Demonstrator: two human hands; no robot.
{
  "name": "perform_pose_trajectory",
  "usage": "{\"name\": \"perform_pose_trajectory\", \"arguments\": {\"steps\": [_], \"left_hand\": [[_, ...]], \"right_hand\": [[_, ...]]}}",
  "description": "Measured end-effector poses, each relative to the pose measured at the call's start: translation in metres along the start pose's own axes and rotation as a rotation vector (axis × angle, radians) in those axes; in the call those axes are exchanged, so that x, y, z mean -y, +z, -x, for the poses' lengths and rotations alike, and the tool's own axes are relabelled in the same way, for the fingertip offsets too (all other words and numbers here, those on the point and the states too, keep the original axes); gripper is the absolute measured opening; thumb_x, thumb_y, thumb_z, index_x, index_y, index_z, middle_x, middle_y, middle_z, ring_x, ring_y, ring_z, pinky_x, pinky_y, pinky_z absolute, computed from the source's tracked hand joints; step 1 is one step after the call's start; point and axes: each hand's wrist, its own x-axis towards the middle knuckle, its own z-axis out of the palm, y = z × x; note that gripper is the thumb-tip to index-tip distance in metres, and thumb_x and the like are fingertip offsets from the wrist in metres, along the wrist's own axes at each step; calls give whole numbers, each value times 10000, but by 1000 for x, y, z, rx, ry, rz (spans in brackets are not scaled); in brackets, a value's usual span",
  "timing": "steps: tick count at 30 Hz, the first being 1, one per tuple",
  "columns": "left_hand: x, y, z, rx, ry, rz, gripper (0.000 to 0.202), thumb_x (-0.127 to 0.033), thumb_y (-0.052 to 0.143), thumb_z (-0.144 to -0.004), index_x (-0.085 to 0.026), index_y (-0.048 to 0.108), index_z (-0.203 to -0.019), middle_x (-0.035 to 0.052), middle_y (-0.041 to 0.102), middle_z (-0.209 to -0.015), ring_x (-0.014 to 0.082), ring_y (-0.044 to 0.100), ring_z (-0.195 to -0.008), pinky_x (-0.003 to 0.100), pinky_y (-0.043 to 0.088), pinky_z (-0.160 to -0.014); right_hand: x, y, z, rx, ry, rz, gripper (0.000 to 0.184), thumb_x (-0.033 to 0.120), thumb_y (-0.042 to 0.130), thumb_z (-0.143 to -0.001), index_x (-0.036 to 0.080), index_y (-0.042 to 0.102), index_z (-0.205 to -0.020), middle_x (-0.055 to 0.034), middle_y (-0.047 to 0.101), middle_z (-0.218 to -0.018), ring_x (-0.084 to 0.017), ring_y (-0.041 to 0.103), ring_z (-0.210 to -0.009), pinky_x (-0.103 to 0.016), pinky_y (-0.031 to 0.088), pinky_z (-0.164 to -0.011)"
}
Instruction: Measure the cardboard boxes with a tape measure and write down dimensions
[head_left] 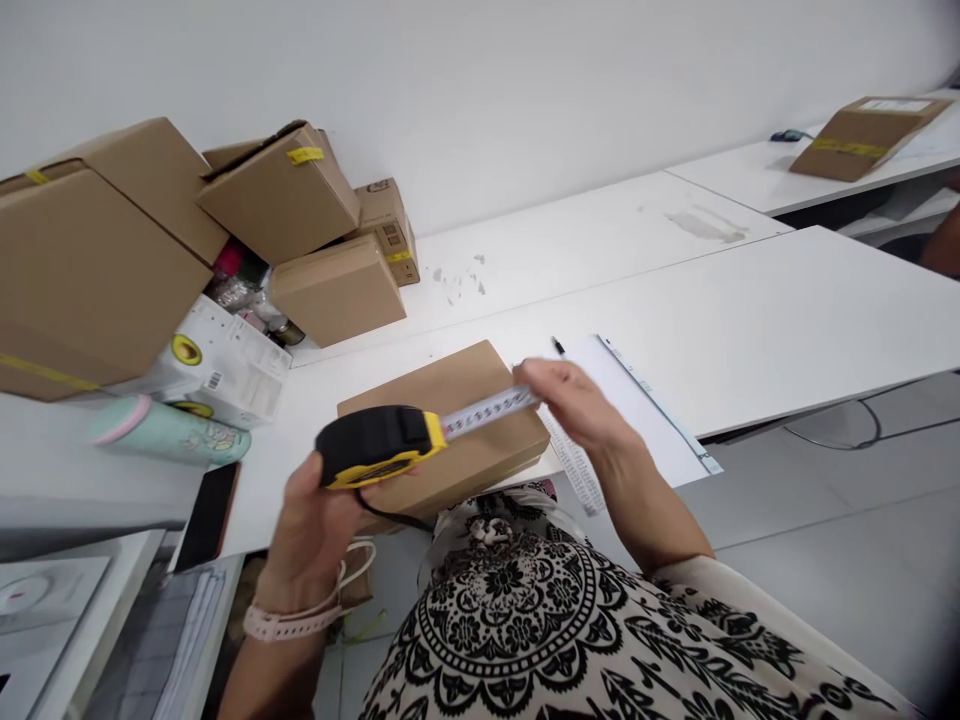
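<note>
A black and yellow tape measure is gripped in my left hand, its wrist strap hanging below. Its white blade is pulled out to the right, and my right hand pinches the far end. Beneath the blade lies a closed brown cardboard box on the white table. Whether the blade touches the box I cannot tell. Right of the box are a sheet of paper on a clipboard, a printed strip and a black pen.
Several cardboard boxes are piled at the left, beside a white avocado-printed box. A mint tumbler lies near a dark phone. Another taped box stands at the far right, near part of a person's arm.
</note>
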Motion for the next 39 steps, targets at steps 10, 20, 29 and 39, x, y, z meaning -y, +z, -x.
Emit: {"name": "perform_pose_trajectory", "arguments": {"steps": [10, 20, 29, 39], "left_hand": [[-14, -71, 14, -389, 119, -78, 483, -577, 908, -455, -217, 816, -764, 39, 803, -784, 280, 744, -688, 464, 683, -697], [5, -85, 3, -332, 47, -36, 521, -576, 884, -543, -196, 809, -892, 59, 813, -869, 327, 766, -816, 510, 673, -773], [11, -94, 5, -307, 69, -1, 493, -562, 880, -566, -187, 805, -878, 87, 809, -846, 351, 772, -805, 557, 657, -776], [7, -116, 13, -451, 98, 75, 371, -446, 796, -683, -157, 760, -912, 82, 799, -806, 308, 757, -697, 495, 656, -640]], "right_hand": [[-60, -29, -29, -87, 57, 27, 557, 640, 705, -826, 218, 440, -578, 27, 371, -693, -140, 326, -646, -318, 260, -634], [-70, -30, -36, -114, -29, 76, 516, 653, 741, -792, 204, 573, -601, -12, 493, -823, -158, 437, -760, -341, 364, -725], [-66, -25, -39, -39, -67, 166, 266, 504, 737, -852, 318, 726, -1041, -32, 558, -1452, -257, 517, -1314, -471, 440, -1070], [-69, -15, -41, 21, 43, 135, 180, 449, 739, -862, 305, 752, -968, -22, 584, -1485, -324, 464, -1430, -579, 385, -1150]]}}
